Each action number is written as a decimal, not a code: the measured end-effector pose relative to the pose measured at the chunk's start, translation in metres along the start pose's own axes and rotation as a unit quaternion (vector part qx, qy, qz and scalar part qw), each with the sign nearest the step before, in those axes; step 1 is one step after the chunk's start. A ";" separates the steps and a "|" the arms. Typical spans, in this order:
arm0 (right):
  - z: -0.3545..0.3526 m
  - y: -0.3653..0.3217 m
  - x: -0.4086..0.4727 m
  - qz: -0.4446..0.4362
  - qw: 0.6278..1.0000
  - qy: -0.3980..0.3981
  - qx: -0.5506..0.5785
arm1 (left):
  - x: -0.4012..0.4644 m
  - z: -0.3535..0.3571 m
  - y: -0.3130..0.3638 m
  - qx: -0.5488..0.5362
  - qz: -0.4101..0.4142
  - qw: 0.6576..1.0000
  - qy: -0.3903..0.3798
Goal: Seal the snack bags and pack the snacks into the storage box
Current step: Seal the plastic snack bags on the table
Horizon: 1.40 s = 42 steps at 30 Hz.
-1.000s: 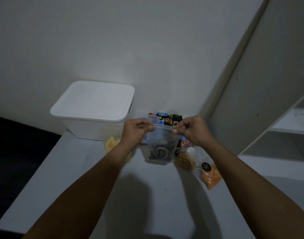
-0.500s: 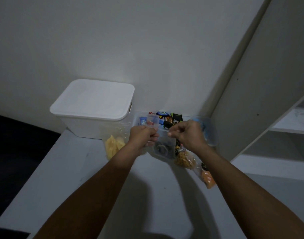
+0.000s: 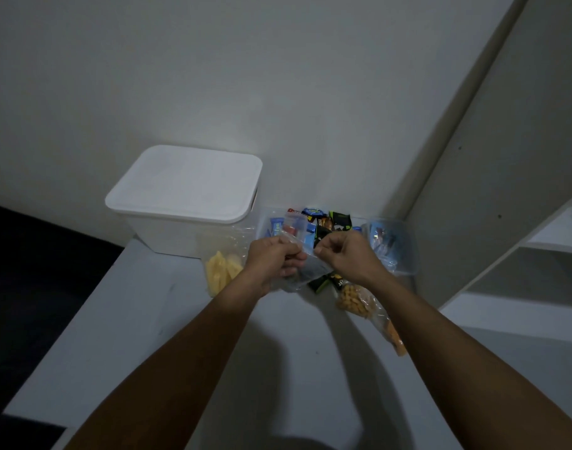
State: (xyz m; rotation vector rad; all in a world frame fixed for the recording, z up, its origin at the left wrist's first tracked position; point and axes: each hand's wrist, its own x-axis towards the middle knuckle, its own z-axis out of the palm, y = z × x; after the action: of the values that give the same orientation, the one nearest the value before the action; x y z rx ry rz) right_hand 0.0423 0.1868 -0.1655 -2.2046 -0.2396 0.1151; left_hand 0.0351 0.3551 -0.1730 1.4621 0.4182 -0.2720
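Both hands, left hand [image 3: 275, 259] and right hand [image 3: 346, 254], pinched clear zip bag [image 3: 314, 271] top above white table [image 3: 148, 319]. Storage box [image 3: 187, 203] lid on; yellow snack bag [image 3: 219, 271], other snacks unpacked. Early stage.

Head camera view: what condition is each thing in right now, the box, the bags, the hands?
Storage box: lid on, closed.
Clear bag of dark snacks: held up by its top edge; seal state unclear.
Left hand: fingers pinching the bag's top.
Right hand: fingers pinching the bag's top.
Bag of yellow snacks: lying on the table beside the box.
Bag of orange snacks: lying on the table.
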 end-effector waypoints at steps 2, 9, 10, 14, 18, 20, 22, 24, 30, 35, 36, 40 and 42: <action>0.003 -0.003 0.002 0.007 1.000 -0.008 -0.003 | -0.001 -0.006 -0.002 0.015 0.008 1.000 -0.002; 0.009 -0.021 0.011 -0.005 0.994 -0.102 -0.045 | -0.004 -0.038 -0.012 0.138 0.120 0.979 0.091; 0.012 -0.024 0.013 -0.003 0.993 -0.108 -0.047 | -0.005 -0.045 -0.014 0.145 0.125 0.979 0.072; 0.032 -0.031 0.016 0.016 0.996 -0.091 -0.017 | -0.002 -0.077 -0.025 0.083 0.068 0.991 0.081; 0.068 -0.031 0.021 0.019 0.991 -0.092 -0.092 | -0.003 -0.111 -0.034 0.053 0.039 0.992 0.108; 0.088 -0.032 0.028 0.035 0.994 -0.064 -0.080 | -0.002 -0.123 -0.035 0.063 0.038 0.990 0.116; 0.102 -0.037 0.034 0.047 0.995 -0.050 -0.073 | 0.003 -0.134 -0.034 0.076 0.043 0.987 0.139; 0.114 -0.042 0.040 0.050 0.995 -0.048 -0.072 | 0.010 -0.144 -0.034 0.093 0.054 0.981 0.160; 0.114 -0.038 0.048 0.047 0.993 -0.019 -0.104 | 0.012 -0.146 -0.026 0.244 0.145 0.938 0.200; 0.087 -0.023 0.045 0.077 0.992 -0.002 -0.101 | 0.007 -0.111 -0.013 0.325 0.299 0.870 0.219; 0.081 -0.018 0.044 0.084 0.991 0.001 -0.102 | 0.006 -0.101 -0.010 0.323 0.306 0.873 0.199; 0.047 0.006 0.032 0.138 0.983 0.022 -0.117 | 0.015 -0.059 -0.006 0.306 0.246 0.917 0.070; 0.026 0.021 0.022 0.158 0.979 0.029 -0.127 | 0.021 -0.037 -0.011 0.315 0.214 0.925 0.010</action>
State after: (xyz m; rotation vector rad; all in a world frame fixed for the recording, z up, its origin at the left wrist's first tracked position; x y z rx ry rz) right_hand 0.0625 0.2001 -0.1978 -2.4829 0.1399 0.2042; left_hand 0.0451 0.3919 -0.1936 2.1431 0.0046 -0.0332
